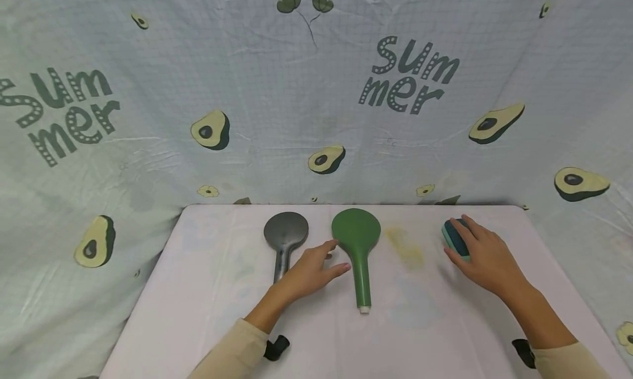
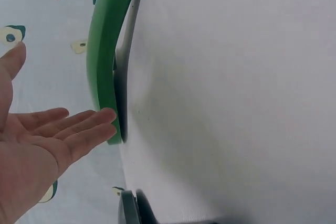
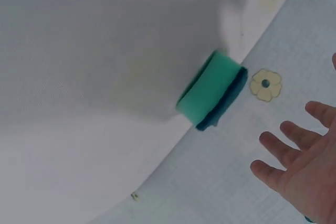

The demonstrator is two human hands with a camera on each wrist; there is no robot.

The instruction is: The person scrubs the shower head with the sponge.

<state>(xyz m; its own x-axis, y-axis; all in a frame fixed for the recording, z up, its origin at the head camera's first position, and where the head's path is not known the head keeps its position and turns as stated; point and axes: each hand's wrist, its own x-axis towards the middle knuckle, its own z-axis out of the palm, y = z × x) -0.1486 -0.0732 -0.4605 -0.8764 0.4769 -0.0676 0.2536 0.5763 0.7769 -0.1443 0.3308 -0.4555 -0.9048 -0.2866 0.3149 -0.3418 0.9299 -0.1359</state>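
On table (image 1: 420, 340), head view: green paddle (image 1: 358, 239) nr L hand (image 1: 309, 269), sponge (image 1: 455, 239) below R hand (image 1: 487, 258); yellow smear (image 1: 405, 248) between. Nothing lifted; prob. early, handling left to do.
Paddle, L wrist view: fingers loose, empty; tips at edge, contact unclear.
Sponge, R wrist view: fingers extended, empty; sponge apart from tips.

Draped tabletop area, room type indeterminable — pale table (image 1: 435, 340); avocado-printed cloth (image 1: 277, 88), lettered "summer" — behind and at both sides.
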